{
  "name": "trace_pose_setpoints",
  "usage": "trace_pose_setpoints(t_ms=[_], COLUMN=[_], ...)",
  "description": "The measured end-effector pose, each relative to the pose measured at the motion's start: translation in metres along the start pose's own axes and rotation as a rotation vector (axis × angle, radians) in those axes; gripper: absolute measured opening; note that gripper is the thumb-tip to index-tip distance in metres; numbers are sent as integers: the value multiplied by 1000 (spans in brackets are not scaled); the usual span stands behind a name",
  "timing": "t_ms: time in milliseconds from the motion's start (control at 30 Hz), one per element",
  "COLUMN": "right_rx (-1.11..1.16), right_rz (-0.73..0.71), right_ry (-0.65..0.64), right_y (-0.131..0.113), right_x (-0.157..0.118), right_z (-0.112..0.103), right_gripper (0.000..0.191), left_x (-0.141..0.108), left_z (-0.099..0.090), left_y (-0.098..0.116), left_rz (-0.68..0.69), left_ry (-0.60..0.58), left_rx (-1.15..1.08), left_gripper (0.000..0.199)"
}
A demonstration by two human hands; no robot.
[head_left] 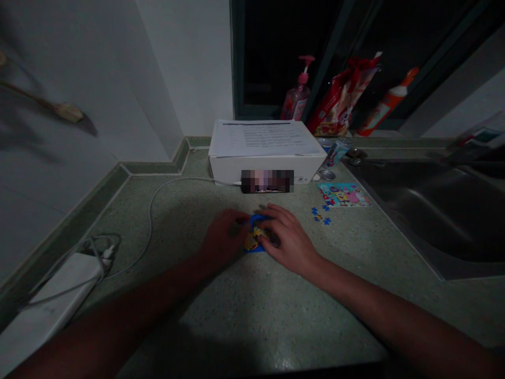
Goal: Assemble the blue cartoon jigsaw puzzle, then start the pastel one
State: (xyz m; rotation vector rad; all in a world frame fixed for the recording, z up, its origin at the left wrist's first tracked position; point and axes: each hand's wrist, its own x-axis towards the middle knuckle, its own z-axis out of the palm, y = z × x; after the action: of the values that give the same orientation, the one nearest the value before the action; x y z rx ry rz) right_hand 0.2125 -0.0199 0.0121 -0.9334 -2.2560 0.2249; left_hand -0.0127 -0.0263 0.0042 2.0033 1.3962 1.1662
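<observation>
Several loose blue puzzle pieces (320,215) lie unjoined beside the picture card (343,195), while the left hand (222,238) and right hand (286,239) cover the joined blue and yellow pieces (251,243) on the counter (244,321); their grip cannot be told.

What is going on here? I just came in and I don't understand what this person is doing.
A person is handling small blue and yellow jigsaw pieces on a speckled green countertop, with the left hand and right hand both over them. More loose blue pieces lie nearby, beside a colourful cartoon picture card. A steel sink is to the right.
</observation>
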Motion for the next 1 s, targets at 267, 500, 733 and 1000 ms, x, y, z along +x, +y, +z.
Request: trace_pose_setpoints(t_ms=[267,500,733,1000], right_rx=[-66,-69,-80,-110], right_rz=[-113,-173,-168,-191], right_ry=[127,120,119,86], right_y=[-9,-9,-4,-3], right_x=[0,0,-2,-3], right_z=[-7,-9,-7,-6], right_gripper=[16,13,24,19], left_x=[-4,2,7,3], left_z=[4,-3,-2,5], left_y=[12,22,14,12], left_rz=[-139,-263,-357,-394], left_ry=[-167,-140,-127,-208], left_rx=[-190,-267,-412,-484], left_gripper=[8,5,21,23])
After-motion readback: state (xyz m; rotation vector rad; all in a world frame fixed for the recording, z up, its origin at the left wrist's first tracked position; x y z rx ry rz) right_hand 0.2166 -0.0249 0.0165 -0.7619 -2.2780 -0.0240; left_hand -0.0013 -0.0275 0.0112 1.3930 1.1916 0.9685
